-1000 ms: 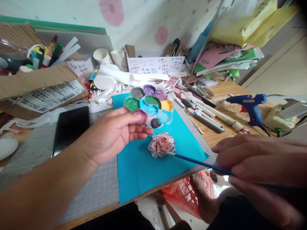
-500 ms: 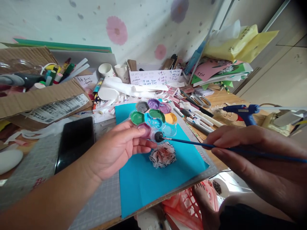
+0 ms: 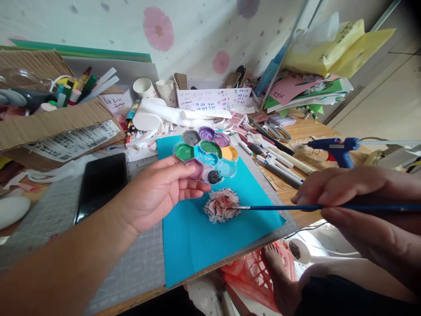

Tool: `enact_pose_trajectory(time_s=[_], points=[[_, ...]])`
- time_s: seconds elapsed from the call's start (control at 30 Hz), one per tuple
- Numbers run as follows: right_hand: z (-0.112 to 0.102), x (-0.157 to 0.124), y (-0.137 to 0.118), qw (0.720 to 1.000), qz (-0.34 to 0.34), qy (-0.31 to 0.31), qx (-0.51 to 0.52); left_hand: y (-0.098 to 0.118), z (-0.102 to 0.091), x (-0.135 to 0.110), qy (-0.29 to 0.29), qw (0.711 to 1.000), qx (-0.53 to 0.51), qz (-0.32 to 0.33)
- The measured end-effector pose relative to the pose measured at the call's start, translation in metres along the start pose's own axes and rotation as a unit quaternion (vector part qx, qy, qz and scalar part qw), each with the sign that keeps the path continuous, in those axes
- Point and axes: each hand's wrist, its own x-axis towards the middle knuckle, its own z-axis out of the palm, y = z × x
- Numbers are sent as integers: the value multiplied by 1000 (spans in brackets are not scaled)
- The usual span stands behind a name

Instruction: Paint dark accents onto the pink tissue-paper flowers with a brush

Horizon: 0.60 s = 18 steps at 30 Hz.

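Between thumb and fingers, my left hand (image 3: 164, 186) holds a clear flower-shaped paint palette (image 3: 235, 169) by its left edge. Its wells carry green, grey, purple, orange, blue, pinkish and black paint. My right hand (image 3: 365, 202) is closed around a thin blue paintbrush (image 3: 276, 208), held nearly level. The brush tip lies over the right part of a crumpled pale-pink ruffled paper flower (image 3: 221, 205) with dark edges; whether it touches cannot be told. The flower rests on a blue paper sheet (image 3: 194, 250), just below the palette.
A black phone (image 3: 102, 186) lies on the grey cutting mat (image 3: 131, 263) at left, beside a cardboard box (image 3: 59, 136) of pens. Markers (image 3: 279, 169), scissors (image 3: 278, 131) and a blue glue gun (image 3: 342, 149) lie at right. Paper cups (image 3: 144, 87) stand behind.
The brush tip has moved from the black paint well down to the paper flower, my right hand moving with it. My left hand still holds the palette, slightly higher in view.
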Motion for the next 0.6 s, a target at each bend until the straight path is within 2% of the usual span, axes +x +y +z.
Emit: enact_pose_trajectory(time_s=[0.1, 0.2, 0.33, 0.6], points=[[-2, -2, -3, 995, -17, -102, -4, -1, 0, 2, 3, 1000, -6, 1], [-2, -5, -7, 989, -43, -138, -10, -3, -1, 3, 4, 1000, -5, 0], [0, -6, -7, 984, -74, -160, -16, -3, -1, 3, -5, 1000, -3, -1], [8, -4, -8, 983, -83, -162, -31, -1, 1, 2, -8, 1000, -1, 1]])
